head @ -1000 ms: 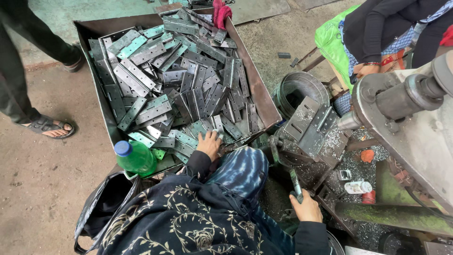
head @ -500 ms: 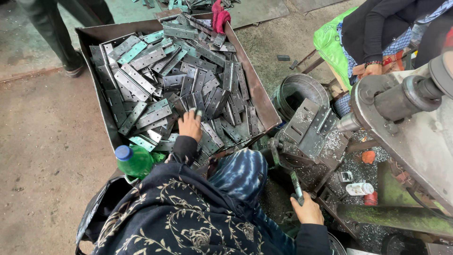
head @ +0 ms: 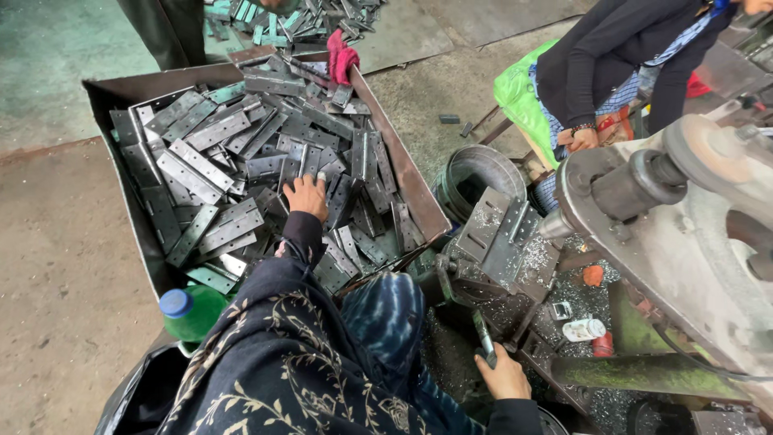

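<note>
My left hand [head: 307, 196] reaches into a big metal bin [head: 419, 197] heaped with grey perforated metal plates [head: 211, 173]. Its fingers rest on plates near the middle of the heap; whether they grip one I cannot tell. My right hand [head: 506, 374] is low at the right, closed around a dark lever [head: 484, 338] below the machine's angled fixture [head: 499, 238]. My patterned dark sleeve and blue trousers fill the lower middle.
A heavy grey machine [head: 684, 234] stands at the right amid metal shavings. A green bottle with a blue cap [head: 190, 310] sits by the bin's near corner. Another person in dark clothes [head: 612, 64] bends at top right. A round metal bucket [head: 475, 173] stands beyond the bin.
My left hand has moved from the bin's near edge farther up into the heap of plates. My right hand has stayed on the lever. The view has shifted slightly.
</note>
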